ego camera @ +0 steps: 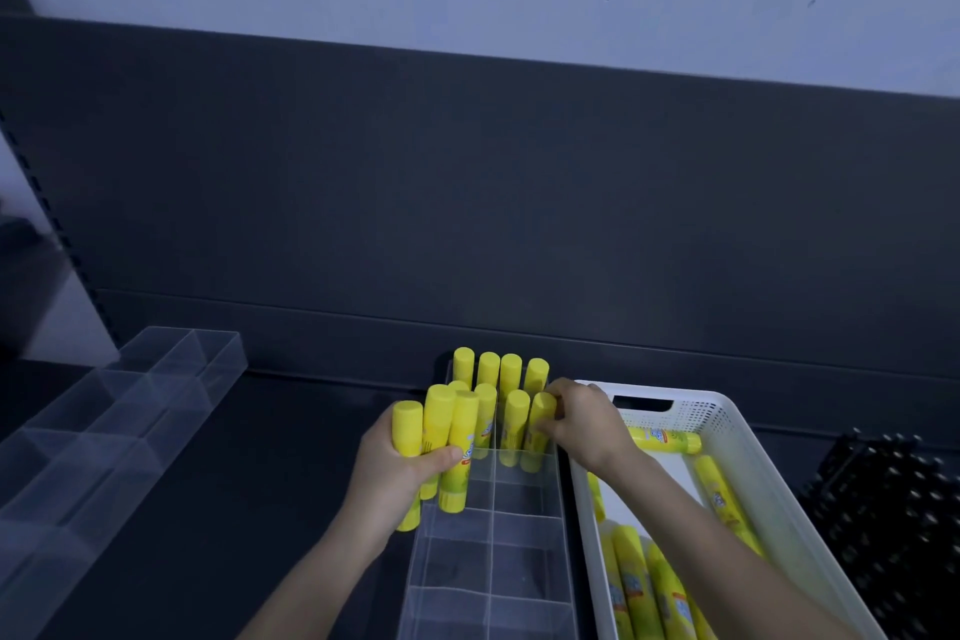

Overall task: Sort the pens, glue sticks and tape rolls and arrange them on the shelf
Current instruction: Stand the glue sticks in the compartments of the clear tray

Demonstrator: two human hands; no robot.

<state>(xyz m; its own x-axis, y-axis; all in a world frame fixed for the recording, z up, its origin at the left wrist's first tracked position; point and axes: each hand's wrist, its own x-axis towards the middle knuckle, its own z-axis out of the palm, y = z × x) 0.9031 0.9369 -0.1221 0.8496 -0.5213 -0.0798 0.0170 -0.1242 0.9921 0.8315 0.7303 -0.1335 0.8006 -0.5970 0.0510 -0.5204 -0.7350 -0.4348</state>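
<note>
A clear divided organizer (498,551) lies on the dark shelf, and several yellow glue sticks (500,374) stand upright in its far compartments. My left hand (395,478) grips three yellow glue sticks (435,431) upright beside the organizer's left wall. With its fingertips, my right hand (584,424) pinches one glue stick (540,424) that stands in a right-hand compartment. More glue sticks (644,587) lie flat in a white perforated basket (737,437) to the right of the organizer.
A second clear divided organizer (98,437) with nothing in it sits at the left of the shelf. A black mesh object (888,509) stands at the far right. The shelf's dark back panel (467,203) rises just behind the organizers.
</note>
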